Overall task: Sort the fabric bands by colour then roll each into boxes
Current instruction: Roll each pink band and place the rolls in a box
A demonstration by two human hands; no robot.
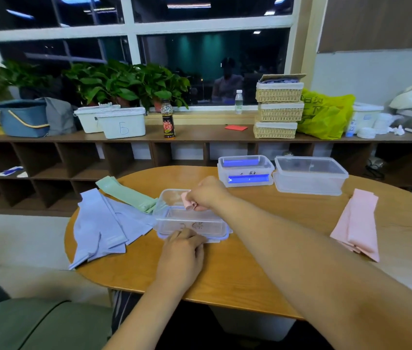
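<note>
**Dropping the pink roll into the near box without letting it spring open**

Going left to right across the table.

Far left: lilac bands fanned out flat, hanging a bit over the near-left edge. Just behind them, green bands lying diagonally, right end touching the near box. Both piles still unrolled, so plenty left to do.

Centre: clear near box, lid off, sitting on what looks like its blue-rimmed lid. Left hand resting against the near wall, fingers curled loosely on the rim, bracing rather than gripping hard. Good call, keeps that light tub from skating around.

Right hand reaching across, above the far side of the box, fingertips pinched shut on a rolled pink band. Roll sits under the fingers, poking out on the left of the hand, right over the box opening. Can't tell if it's touching the bottom yet.

Tips for this bit, just guessing from the look of it: keep the pinch on until the roll is down against a wall or corner, loose end tucked underneath, then let go. Releasing mid-air probably means unravelling.

Further right and far: a box with blue clips, lid on, then an empty-looking clear box. Far right: pink bands in a flat stack, waiting.
</note>
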